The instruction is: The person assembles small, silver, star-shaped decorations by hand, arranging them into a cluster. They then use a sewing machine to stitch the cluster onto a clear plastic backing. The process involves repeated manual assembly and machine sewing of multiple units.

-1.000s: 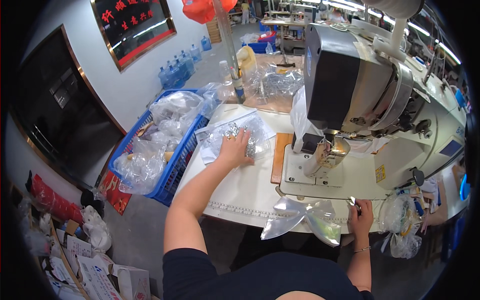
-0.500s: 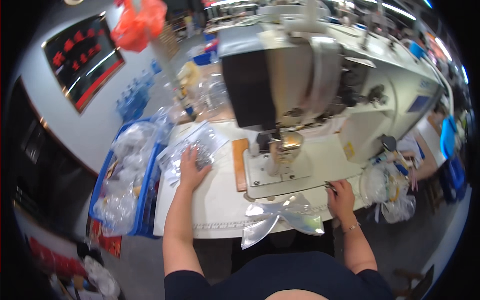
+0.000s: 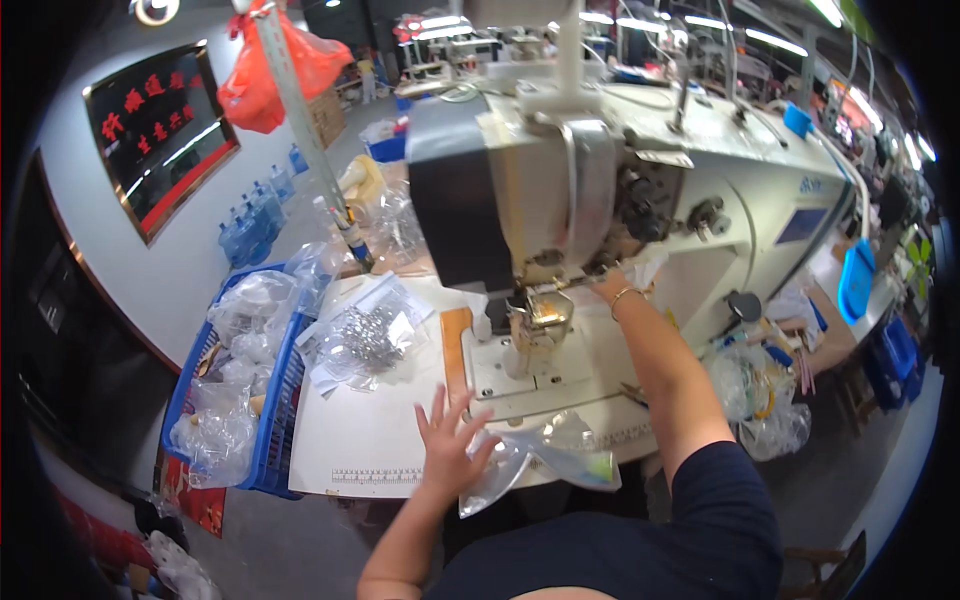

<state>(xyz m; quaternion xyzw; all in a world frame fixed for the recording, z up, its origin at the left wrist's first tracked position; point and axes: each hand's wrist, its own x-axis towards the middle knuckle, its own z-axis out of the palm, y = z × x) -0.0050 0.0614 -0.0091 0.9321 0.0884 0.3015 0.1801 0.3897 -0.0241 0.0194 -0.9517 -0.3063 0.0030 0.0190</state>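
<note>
The left hand [image 3: 452, 447] spreads its fingers, gripping nothing, at the left end of a bow-shaped clear plastic piece [image 3: 572, 462], which lies along the near edge of the bench [image 3: 400, 425]. Beyond it, the right hand [image 3: 608, 284] is raised at the sewing machine [image 3: 540, 185], fingers mostly hidden; its grip cannot be told.
</note>
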